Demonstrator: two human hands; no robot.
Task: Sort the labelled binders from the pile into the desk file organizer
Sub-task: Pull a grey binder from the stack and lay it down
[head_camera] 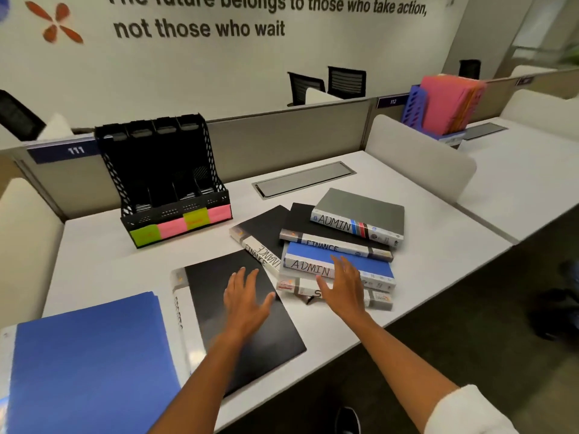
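At the near left corner of the white bench (438,277) a blue binder (91,364) lies flat, its right edge touching a black binder (219,308) with a white spine whose label is too blurred to read. Behind them, toward the partition, the black mesh file organizer (163,180) stands upright with four compartments, all without binders, and green and pink sticky labels (181,225) run along its front lip. The left hand (246,297) hovers over the black binder's cover, fingers spread wide and gripping nothing; whether the palm touches the cover cannot be told. Just right of it a black FINANCE binder (263,233) lies at an angle, its near end tucked under the pile. The right hand (343,285) is likewise spread wide and empty, held over the near side of the pile, in front of a blue ADMIN binder (369,267). Beneath that binder lies a white-spined one (379,297) whose label is mostly hidden by the hand. Above the blue one sits a second black FINANCE binder (307,222), and a grey ADMIN binder (363,211) tops the stack at the far right. A metal cable hatch (304,178) is set in the bench behind the pile.
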